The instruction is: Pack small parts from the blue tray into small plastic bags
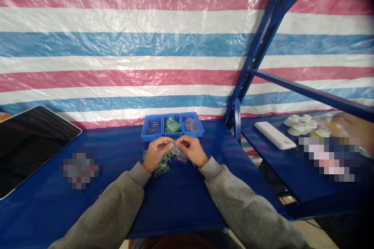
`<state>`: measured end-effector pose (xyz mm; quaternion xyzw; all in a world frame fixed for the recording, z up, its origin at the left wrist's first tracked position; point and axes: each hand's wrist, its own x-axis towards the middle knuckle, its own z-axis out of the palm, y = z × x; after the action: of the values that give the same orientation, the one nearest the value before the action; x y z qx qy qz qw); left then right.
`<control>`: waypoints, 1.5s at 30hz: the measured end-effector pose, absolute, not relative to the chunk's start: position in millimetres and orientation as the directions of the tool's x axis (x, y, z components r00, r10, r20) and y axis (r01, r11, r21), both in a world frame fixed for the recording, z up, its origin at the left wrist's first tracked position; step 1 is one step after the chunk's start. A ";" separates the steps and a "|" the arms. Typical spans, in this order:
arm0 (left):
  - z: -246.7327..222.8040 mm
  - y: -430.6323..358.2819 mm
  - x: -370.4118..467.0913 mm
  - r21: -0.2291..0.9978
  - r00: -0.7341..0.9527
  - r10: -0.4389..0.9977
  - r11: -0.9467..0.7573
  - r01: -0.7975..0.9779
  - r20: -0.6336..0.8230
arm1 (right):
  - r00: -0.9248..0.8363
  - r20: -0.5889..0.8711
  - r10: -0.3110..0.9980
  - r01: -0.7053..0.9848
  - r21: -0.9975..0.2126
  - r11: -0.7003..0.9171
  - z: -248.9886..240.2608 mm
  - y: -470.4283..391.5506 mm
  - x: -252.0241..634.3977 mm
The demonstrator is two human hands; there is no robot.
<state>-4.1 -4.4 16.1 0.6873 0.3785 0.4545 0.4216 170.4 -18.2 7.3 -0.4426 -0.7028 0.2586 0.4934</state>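
Pinches a small, pale, thin piece [174, 142] between the thumbs and fingers of the bare left hand [159, 151] and bare right hand [191, 149], bringing the fingertips close together above the blue tabletop [181, 198]. Cannot make out its exact kind, being partly covered. Shows, at seven o'clock from the hands, a loose heap of flat, green-tinted plastic packets [161, 168], lying partly beneath the left hand, and at five o'clock some clear plastic packets [182, 157] near the right. Shows, just beyond at twelve o'clock, a row of three open blue plastic boxes [152, 138], holding slim dark-and-silver pieces [153, 127] toward ten, green-tinted plastic bags [173, 125] at twelve, greyish clear bags [191, 124] toward one. Displays, well apart at nine o'clock, a flat black screen with a white rim [32, 148]; at three, on a second blue surface, a white oblong block [274, 135] and, farther out, a cluster of round white pieces [300, 124]
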 end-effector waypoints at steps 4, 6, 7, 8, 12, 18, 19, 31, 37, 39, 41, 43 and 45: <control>14.8 -3.4 -4.6 0.922 0.272 0.905 -0.369 0.118 0.327 | -0.113 0.477 0.872 0.349 -0.802 0.484 7.7 -17.9 169.2; 15.4 -3.3 -4.9 0.924 0.266 0.910 -0.361 0.128 0.319 | -0.113 0.481 0.870 0.350 -0.800 0.487 7.6 -18.1 169.6; 15.9 -3.4 -5.0 0.925 0.268 0.912 -0.356 0.136 0.312 | -0.108 0.482 0.870 0.353 -0.799 0.487 7.4 -18.2 170.0; 16.5 -3.5 -5.1 0.924 0.273 0.913 -0.353 0.147 0.305 | -0.104 0.482 0.870 0.357 -0.798 0.485 7.2 -18.2 170.5; 18.1 -4.4 -4.8 0.908 0.289 0.905 -0.374 0.187 0.313 | -0.092 0.483 0.871 0.372 -0.795 0.480 6.2 -18.4 171.8; 17.3 -3.6 -5.4 0.904 0.258 0.909 -0.380 0.197 0.326 | -0.102 0.473 0.875 0.341 -0.810 0.478 8.2 -18.9 170.3; 17.3 -3.4 -5.8 0.903 0.241 0.911 -0.382 0.197 0.333 | -0.112 0.470 0.876 0.330 -0.813 0.479 8.5 -18.9 170.0; 15.0 -4.6 -6.5 0.906 0.171 0.923 -0.374 0.197 0.344 | -0.153 0.408 0.900 0.342 -0.833 0.435 3.6 -14.7 168.6; 17.0 -5.1 -6.4 0.906 0.198 0.920 -0.375 0.195 0.339 | -0.146 0.421 0.895 0.311 -0.839 0.446 4.8 -16.4 168.3; 18.2 -5.8 -6.2 0.898 0.206 0.912 -0.394 0.198 0.355 | -0.132 0.447 0.884 0.313 -0.828 0.466 6.5 -17.8 167.8; 18.7 -6.6 -5.9 0.892 0.206 0.909 -0.402 0.206 0.363 | -0.119 0.468 0.875 0.308 -0.821 0.481 8.1 -18.8 167.3; 18.1 -7.2 -5.6 0.890 0.200 0.912 -0.398 0.221 0.358 | -0.106 0.472 0.875 0.308 -0.821 0.480 9.1 -19.4 167.1; 17.0 -7.5 -5.2 0.892 0.199 0.916 -0.388 0.232 0.347 | -0.102 0.467 0.878 0.317 -0.822 0.474 9.9 -19.5 167.6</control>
<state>-5.2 -7.5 17.0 0.6850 0.4192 0.4742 0.3607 167.6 -19.5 9.9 -0.4332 -0.6896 0.2745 0.5112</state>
